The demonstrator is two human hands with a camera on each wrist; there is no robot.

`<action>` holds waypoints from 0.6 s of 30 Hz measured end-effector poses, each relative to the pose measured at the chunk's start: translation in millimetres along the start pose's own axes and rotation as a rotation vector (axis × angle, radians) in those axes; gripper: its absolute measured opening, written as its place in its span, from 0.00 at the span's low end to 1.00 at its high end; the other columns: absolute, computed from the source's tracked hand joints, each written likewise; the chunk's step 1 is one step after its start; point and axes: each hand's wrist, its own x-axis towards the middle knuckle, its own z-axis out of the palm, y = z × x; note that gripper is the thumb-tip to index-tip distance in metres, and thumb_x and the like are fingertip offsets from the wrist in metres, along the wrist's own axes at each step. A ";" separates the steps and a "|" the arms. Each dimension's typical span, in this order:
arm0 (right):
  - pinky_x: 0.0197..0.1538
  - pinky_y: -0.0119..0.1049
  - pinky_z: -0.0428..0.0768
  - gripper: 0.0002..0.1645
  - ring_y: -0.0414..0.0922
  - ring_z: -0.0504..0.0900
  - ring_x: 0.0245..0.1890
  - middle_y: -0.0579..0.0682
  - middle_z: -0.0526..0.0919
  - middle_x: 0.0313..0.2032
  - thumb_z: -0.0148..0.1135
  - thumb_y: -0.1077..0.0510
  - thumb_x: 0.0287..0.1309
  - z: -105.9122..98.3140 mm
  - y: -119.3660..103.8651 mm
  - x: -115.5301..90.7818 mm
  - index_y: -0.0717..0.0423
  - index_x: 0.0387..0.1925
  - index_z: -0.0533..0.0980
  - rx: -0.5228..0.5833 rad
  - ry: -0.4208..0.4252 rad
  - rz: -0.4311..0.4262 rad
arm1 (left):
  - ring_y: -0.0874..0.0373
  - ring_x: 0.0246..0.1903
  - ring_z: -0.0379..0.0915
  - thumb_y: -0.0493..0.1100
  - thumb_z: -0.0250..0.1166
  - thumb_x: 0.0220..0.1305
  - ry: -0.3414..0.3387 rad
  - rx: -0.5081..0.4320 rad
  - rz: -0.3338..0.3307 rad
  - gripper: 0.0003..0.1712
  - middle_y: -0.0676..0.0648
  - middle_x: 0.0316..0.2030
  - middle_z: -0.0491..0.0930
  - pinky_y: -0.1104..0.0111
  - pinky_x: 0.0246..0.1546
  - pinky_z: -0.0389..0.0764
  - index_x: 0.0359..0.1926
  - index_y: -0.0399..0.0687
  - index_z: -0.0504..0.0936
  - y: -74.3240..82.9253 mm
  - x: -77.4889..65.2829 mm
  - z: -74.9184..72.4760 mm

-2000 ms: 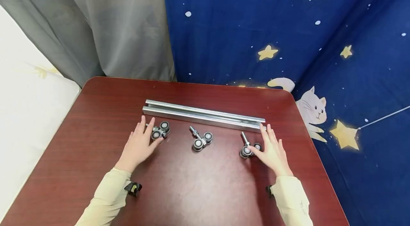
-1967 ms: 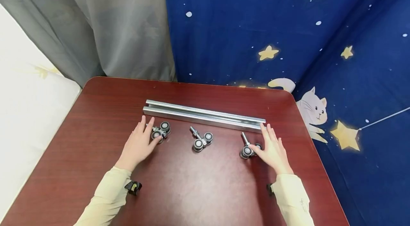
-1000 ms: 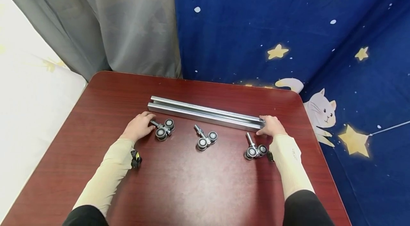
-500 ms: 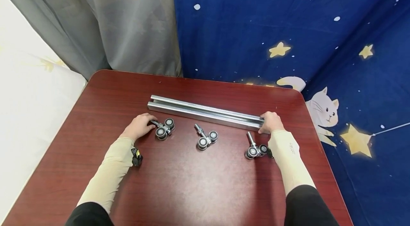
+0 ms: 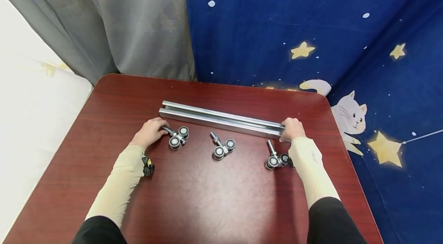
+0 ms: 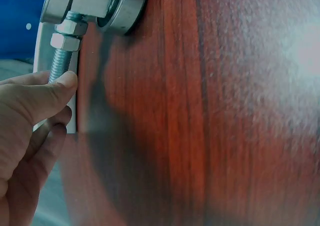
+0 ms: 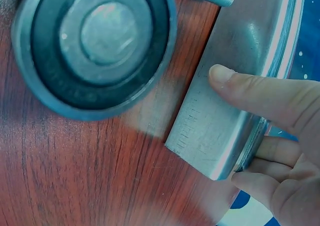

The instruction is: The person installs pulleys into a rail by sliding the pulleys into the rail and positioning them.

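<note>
My left hand (image 5: 149,133) pinches the threaded bolt of the left trolley roller (image 5: 174,142) between thumb and fingers. In the left wrist view, two hex nuts (image 6: 66,42) sit on that bolt, just beyond my thumb tip. A silvery C-shaped metal rail (image 5: 214,118) lies behind the rollers with its slot facing up. At its right end my right hand (image 5: 292,129) grips it, thumb on the near side wall and fingers around the far side and end. Another trolley roller (image 5: 219,152) lies in the middle, and one more roller (image 5: 272,161) lies close to my right wrist.
All of this rests on a reddish-brown wooden table (image 5: 207,198) with rounded back corners. Behind it hang a grey curtain (image 5: 149,25) and a blue curtain (image 5: 249,25) with stars and a cat. A white surface (image 5: 34,102) borders the left side.
Both hands have moved forward from hovering with spread fingers. The left now pinches the left roller's bolt, and the right now grips the rail's right end. The head view has shifted slightly.
</note>
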 end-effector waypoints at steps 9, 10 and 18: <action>0.49 0.53 0.72 0.43 0.64 0.74 0.47 0.67 0.77 0.47 0.77 0.60 0.22 -1.6 -3.1 -1.1 0.69 0.49 0.74 -0.003 -0.003 0.015 | 0.48 0.34 0.74 0.34 0.68 0.49 -0.007 0.017 0.054 0.09 0.42 0.33 0.78 0.54 0.37 0.74 0.34 0.40 0.80 8.6 1.0 -15.9; 0.50 0.53 0.72 0.43 0.64 0.74 0.46 0.67 0.77 0.47 0.77 0.60 0.22 -2.2 -3.4 -1.4 0.69 0.49 0.74 -0.004 -0.003 0.017 | 0.49 0.33 0.74 0.34 0.68 0.48 -0.005 0.008 0.061 0.09 0.43 0.32 0.78 0.55 0.37 0.74 0.34 0.40 0.80 10.3 1.5 -18.2; 0.49 0.53 0.73 0.43 0.64 0.74 0.47 0.66 0.76 0.48 0.77 0.59 0.26 -2.9 -5.2 -4.5 0.68 0.51 0.73 -0.023 -0.023 0.013 | 0.55 0.30 0.72 0.34 0.69 0.46 -0.016 -0.054 0.128 0.08 0.48 0.30 0.79 0.60 0.33 0.73 0.32 0.42 0.82 30.8 2.7 -31.0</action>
